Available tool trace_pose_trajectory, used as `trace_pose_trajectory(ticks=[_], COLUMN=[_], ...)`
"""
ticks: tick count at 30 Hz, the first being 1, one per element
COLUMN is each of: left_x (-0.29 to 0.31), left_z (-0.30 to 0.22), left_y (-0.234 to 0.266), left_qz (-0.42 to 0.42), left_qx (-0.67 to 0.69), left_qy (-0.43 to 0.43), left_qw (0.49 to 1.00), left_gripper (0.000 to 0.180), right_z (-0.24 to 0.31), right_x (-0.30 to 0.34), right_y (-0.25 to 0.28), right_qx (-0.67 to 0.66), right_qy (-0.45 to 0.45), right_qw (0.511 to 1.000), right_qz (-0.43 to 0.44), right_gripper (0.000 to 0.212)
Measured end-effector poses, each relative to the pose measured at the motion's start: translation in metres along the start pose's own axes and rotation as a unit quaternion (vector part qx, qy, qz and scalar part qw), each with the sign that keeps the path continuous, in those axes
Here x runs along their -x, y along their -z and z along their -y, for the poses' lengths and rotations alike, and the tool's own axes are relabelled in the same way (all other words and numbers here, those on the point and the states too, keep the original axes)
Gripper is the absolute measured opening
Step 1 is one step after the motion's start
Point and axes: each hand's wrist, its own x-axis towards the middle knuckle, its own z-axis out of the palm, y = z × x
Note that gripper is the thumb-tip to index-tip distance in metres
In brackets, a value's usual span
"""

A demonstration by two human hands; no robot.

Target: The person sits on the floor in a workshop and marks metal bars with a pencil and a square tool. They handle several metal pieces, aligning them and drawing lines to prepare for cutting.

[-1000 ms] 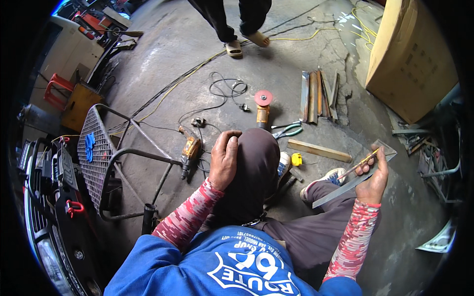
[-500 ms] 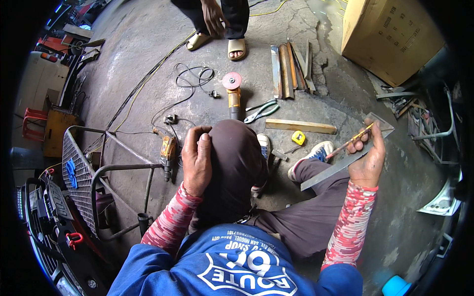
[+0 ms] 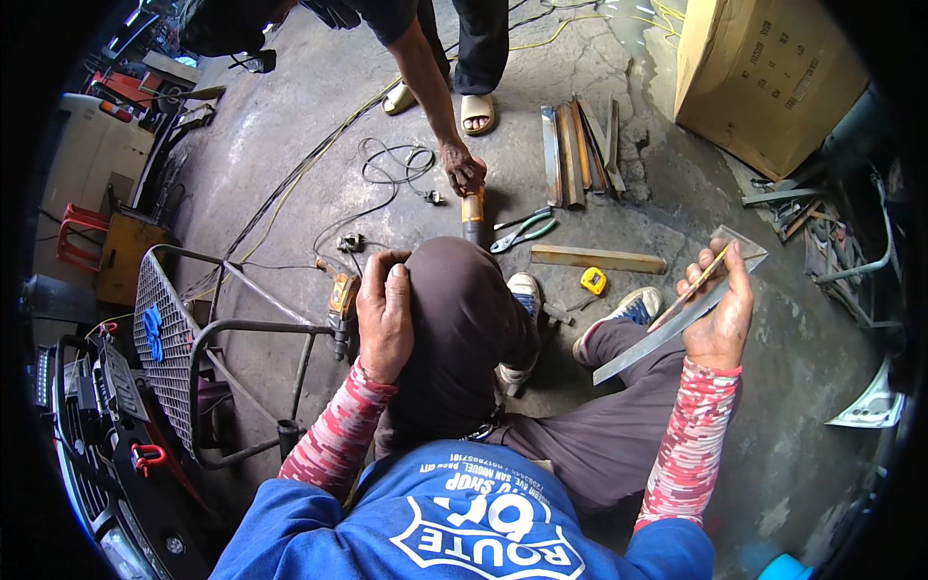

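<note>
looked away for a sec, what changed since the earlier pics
The co-worker bent down and reached toward you, bringing one hand down onto the grinder and hiding its disc. Your left hand stays at your knee; your right hand still holds the metal piece and thin stick.

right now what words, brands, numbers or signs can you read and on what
Shirt: large white words and digits, readable but not copied here; smaller lines above.
Box: rows of dark print, too small to read surely.
Tape measure: any print too small.
Square in the right hand: no marks readable.
</note>
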Motion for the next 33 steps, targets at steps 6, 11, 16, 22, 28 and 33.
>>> trace_pose_trajectory(ticks=[6,11,16,22,28,33], left_x=[0.003,0.006,0.022,0.054,0.056,0.038], left_z=[0.002,0.0,-0.012,-0.048,-0.065,-0.056], left_y=[0.011,0.014,0.01,0.006,0.005,0.018], left_qz=[-0.011,-0.021,-0.029,-0.007,0.107,0.065], left_qx=[-0.018,-0.026,0.004,-0.112,0.0,0.022], left_qy=[-0.008,-0.013,0.008,-0.255,-0.306,-0.292], left_qw=[1.0,0.999,1.0,0.96,0.946,0.954], left_gripper=[0.026,0.028,0.026,0.025,0.017,0.014], right_z=[-0.001,-0.005,-0.009,-0.015,-0.019,-0.025], right_x=[-0.002,-0.006,-0.01,-0.022,-0.031,-0.033], right_y=[0.0,-0.004,-0.008,-0.014,-0.014,-0.025], right_qx=[-0.005,0.006,0.041,0.055,0.108,0.098], right_qy=[-0.014,-0.016,-0.011,-0.02,-0.019,-0.02], right_qw=[1.0,1.0,0.999,0.997,0.993,0.994], right_qz=[0.016,0.011,0.012,0.055,0.042,0.036], right_gripper=[0.032,0.031,0.029,0.03,0.03,0.029])
